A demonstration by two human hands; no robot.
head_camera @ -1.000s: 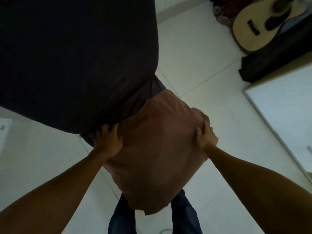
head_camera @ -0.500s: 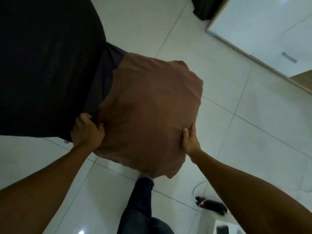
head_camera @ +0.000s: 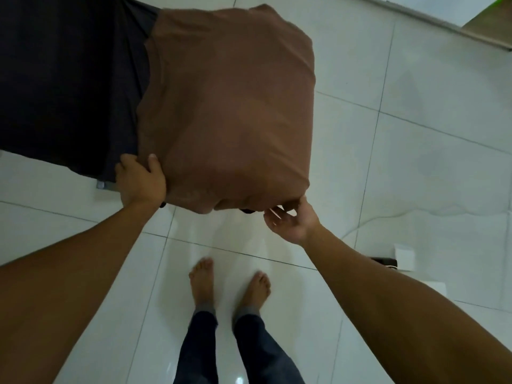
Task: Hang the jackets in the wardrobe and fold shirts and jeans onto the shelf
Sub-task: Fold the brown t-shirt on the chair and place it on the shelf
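Folding in hand: left hand [head_camera: 141, 181] grips the brown shirt's [head_camera: 227, 106] corner, right hand [head_camera: 291, 221] pinches its edge; next, probably fold it over.

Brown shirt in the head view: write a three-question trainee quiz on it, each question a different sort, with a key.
1. True or false: the brown shirt lies spread flat on the floor tiles.
2. Which hand has its grip on the shirt's near edge next to the black garment? A) the left hand B) the right hand C) neither
3. Fill in: the person's bare feet stand on white ____.

Key: 1. False, both hands hold it up above the floor. 2. A. 3. Floor tiles.
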